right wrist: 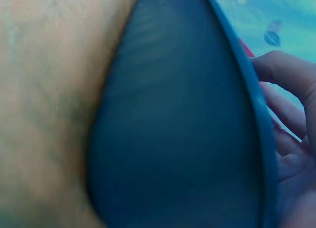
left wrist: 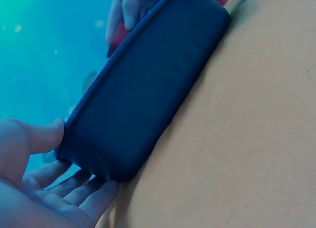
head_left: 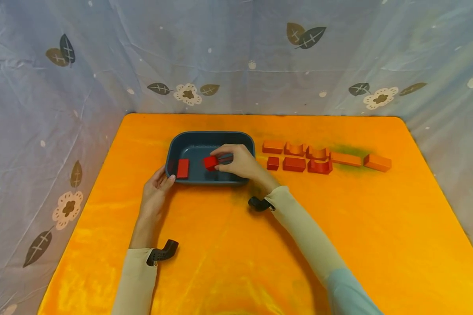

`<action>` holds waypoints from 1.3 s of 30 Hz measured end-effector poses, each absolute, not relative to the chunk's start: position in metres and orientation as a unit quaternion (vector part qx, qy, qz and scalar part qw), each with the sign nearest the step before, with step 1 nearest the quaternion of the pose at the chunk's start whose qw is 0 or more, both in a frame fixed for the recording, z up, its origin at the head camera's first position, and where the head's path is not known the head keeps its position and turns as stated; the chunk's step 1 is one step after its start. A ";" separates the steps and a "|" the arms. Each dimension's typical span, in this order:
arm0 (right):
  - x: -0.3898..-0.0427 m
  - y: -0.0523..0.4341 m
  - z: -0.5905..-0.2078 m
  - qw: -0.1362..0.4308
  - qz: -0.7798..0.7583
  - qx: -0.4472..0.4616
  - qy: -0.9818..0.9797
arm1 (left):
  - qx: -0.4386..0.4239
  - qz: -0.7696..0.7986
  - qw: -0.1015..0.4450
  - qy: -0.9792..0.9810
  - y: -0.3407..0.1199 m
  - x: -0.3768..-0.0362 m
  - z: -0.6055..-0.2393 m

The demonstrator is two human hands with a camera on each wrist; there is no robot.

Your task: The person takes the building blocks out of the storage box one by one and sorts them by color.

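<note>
Right hand (head_left: 240, 161) is pinching a red cube (head_left: 210, 162) over the tray (head_left: 213, 138); left hand (head_left: 155, 190), fingers relaxed, is bracing the tray's corner. Best lowering it gently beside the flat block (head_left: 183, 168).

Both arms wear long, close-fitting cream sleeves, and the right sleeve (head_left: 299, 227) gives way to a pale blue layer near the upper arm. At each cuff sits a small black curved mount, the left wrist mount (head_left: 162, 253) dotted with tiny holes, the right wrist mount (head_left: 259, 204) smooth and hook-shaped. The left hand (head_left: 154, 192) and right hand (head_left: 240, 161) are bare, no gloves, no rings showing.
</note>
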State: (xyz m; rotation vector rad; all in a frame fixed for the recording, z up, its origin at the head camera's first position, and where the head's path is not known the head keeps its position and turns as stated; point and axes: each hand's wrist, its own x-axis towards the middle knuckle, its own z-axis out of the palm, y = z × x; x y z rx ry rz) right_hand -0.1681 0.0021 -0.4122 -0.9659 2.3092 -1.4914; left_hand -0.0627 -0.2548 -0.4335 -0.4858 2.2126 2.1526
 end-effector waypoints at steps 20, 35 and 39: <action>-0.160 0.116 -0.413 0.141 -0.622 -0.209 0.742 | -0.165 0.686 0.013 0.709 -0.254 -0.060 -0.430; -0.142 0.228 -0.421 0.086 -0.660 -0.113 0.737 | -0.155 0.691 0.017 0.706 -0.253 -0.059 -0.431; -0.134 0.255 -0.423 0.072 -0.671 -0.084 0.733 | -0.156 0.695 0.011 0.701 -0.251 -0.061 -0.431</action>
